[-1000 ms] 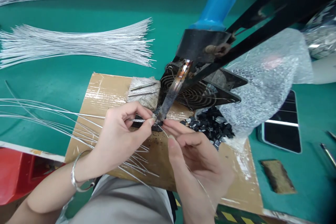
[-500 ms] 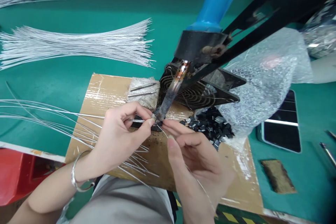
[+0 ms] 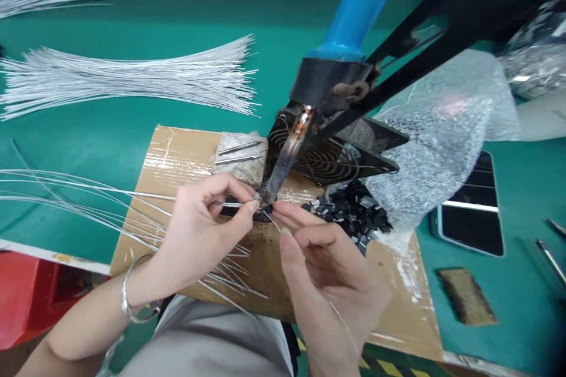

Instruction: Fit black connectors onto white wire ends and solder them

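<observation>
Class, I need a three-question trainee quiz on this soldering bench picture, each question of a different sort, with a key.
1. True or false: the left hand pinches a thin wire at the soldering iron tip.
2. What lies beside the right hand? A) black parts B) red screws C) coins
3. Fill in: the blue-handled iron hangs over a black ____.

Key: 1 true; 2 A; 3 fan.
</observation>
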A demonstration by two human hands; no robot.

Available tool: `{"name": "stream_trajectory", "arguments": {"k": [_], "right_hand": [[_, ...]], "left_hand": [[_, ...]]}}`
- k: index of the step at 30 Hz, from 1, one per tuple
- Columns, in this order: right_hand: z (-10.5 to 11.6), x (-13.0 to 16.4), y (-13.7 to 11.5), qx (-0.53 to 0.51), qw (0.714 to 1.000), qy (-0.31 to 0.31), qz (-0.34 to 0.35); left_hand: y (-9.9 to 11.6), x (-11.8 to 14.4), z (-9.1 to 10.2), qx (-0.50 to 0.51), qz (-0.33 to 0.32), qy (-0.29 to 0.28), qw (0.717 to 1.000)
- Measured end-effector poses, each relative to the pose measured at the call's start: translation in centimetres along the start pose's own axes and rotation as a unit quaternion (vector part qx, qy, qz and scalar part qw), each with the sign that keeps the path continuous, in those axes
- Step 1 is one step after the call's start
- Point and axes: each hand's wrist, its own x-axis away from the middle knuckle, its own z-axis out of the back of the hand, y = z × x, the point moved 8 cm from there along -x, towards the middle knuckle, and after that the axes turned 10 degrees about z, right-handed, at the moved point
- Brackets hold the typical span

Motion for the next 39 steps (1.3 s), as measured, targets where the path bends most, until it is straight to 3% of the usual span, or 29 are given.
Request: {"name": "stream_trajectory", "arguments": {"k": [19,26,39], "right_hand": [[0.06,-0.03,0.0,0.005,1.0,0.016,-0.008],[-0.02,-0.34,-0.75,0.049,0.998,-0.009,0.038],[-0.17,-0.31,-0.89,0.059,0.997,-0.001,0.042]], "left_hand": [[-0.15,0.03,-0.05,-0.006,0.005,0.003,1.0],[-0.4,0.09,-0.1,-0.004,0.005,0.004,1.0],[0.12,0.25,0.06,0.001,-0.013,0.014,1.0]]}}
